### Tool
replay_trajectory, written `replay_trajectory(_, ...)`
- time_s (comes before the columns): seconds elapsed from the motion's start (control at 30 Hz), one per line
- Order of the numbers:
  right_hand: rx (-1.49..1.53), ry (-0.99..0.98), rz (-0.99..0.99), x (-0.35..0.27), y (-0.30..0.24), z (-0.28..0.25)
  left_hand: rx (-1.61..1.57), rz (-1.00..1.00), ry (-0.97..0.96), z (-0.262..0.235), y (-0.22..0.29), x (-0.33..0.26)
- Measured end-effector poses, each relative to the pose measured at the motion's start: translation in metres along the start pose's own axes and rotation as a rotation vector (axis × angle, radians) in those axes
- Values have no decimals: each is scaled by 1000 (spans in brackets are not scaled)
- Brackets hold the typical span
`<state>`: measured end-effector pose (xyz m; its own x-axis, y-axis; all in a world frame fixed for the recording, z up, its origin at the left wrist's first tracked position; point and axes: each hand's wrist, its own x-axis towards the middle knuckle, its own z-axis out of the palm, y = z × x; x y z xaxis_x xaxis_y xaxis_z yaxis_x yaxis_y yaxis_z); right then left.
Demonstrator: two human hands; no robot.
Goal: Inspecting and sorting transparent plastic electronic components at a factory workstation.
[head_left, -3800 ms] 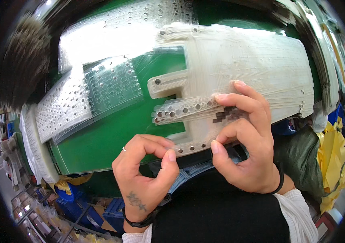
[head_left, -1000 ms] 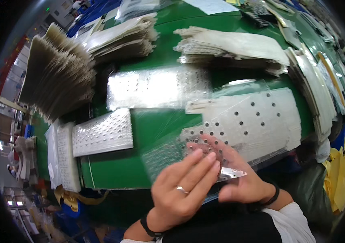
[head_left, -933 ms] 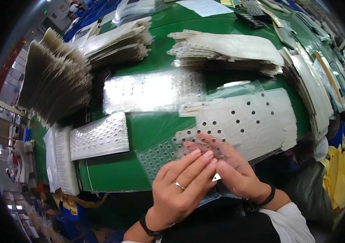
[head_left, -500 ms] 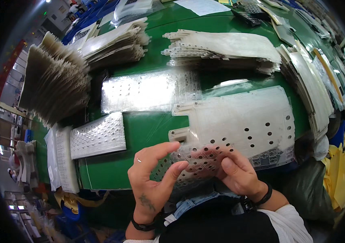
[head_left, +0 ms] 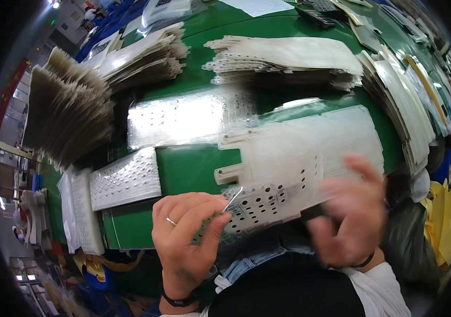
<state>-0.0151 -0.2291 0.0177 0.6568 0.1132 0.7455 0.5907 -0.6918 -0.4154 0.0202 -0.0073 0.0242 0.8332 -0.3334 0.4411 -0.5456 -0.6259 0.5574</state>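
My left hand [head_left: 188, 232] pinches the left edge of a clear plastic sheet with punched dark holes [head_left: 260, 203] between thumb and forefinger. That sheet lies tilted at the table's near edge, overlapping a stack of whitish translucent sheets [head_left: 289, 148] with tabs on its left side. To the right, my right hand [head_left: 350, 216] is raised off the sheet and blurred by motion. Its thumb and fingers are spread, with nothing visible between them.
Around the green table [head_left: 183, 171] stand a shiny perforated stack [head_left: 188, 116], a smaller dotted stack [head_left: 125, 179], a tall fanned pile [head_left: 67, 111], a back stack [head_left: 289, 53] and a right stack [head_left: 400, 105]. Yellow material [head_left: 442, 222] hangs at the right.
My right hand has let go of the clear sheet and moved right and up. My left hand has moved slightly left and closed its fingertips on the sheet's edge.
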Motion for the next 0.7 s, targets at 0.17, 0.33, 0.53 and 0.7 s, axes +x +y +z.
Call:
replay_trajectory(0.17, 54, -232, 26, 12, -8, 23, 9, 60, -28, 0, 7, 1)
replay_trajectory(0.33, 116, -215, 40, 12, -3, 27, -40, 29, -21, 2, 12, -1)
replay_trajectory(0.53, 276, -305, 90, 16, 5, 21, -75, -26, -34, 0, 2, 0)
replay_trajectory(0.7, 177, -348, 71, 15, 13, 11, -106, -98, -28, -5, -1, -2)
